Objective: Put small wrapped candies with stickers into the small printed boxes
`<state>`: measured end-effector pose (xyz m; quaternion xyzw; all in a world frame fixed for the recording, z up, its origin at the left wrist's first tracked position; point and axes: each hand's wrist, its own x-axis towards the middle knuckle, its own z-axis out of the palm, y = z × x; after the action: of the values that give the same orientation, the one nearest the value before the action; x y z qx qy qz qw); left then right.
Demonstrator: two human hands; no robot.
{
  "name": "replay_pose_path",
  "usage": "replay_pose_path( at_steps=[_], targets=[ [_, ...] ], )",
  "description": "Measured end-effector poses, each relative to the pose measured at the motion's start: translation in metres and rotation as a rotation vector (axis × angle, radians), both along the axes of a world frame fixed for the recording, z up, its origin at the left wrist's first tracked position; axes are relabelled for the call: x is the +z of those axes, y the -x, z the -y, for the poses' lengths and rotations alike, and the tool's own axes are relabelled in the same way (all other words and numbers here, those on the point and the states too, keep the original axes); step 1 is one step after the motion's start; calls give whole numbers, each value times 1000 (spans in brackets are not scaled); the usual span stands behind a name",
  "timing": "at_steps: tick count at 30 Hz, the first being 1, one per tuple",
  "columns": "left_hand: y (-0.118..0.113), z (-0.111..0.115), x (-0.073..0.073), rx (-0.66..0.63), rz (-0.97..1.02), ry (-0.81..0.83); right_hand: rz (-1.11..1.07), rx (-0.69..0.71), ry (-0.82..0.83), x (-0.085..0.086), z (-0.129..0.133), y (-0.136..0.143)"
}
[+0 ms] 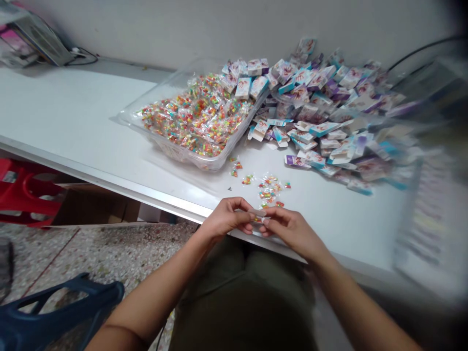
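At the table's front edge, my left hand (236,216) and my right hand (283,225) meet, fingertips pinched around a small pale carton (257,213). Bits of yellow and orange show just below it between the fingers; fingers hide most of both, so I cannot tell whether a packet is inside the carton. Just beyond my hands lie several small clear packets (269,187) of colourful pellets. A large clear plastic tub (210,163) holds a heap of the same packets (193,117), with a few little printed boxes (243,87) on its far right corner.
A big pile of small white, blue and purple boxes (325,97) spreads over the right back of the table (87,122). A blurred clear container (427,219) stands at right. Below are a red stool (27,190), a cardboard box (98,209) and a dark blue stool (62,312).
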<state>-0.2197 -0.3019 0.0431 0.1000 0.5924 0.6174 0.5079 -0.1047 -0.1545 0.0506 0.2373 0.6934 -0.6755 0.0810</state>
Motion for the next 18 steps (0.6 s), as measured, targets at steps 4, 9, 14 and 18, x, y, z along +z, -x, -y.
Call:
replay_pose_path(
  at_steps=[4, 9, 14, 18],
  targets=[
    [-9, -3, 8, -18, -109, 81, 101, 15, -26, 11, 1, 10],
    [-16, -5, 11, -24, -191, 107, 212, 7, -6, 17, 2, 18],
    [-12, -3, 10, -70, -190, 117, 218, 23, -18, 16, 5, 19],
    [-12, -4, 11, -97, -298, 181, 241, 4, -26, 17, 10, 22]
  ],
)
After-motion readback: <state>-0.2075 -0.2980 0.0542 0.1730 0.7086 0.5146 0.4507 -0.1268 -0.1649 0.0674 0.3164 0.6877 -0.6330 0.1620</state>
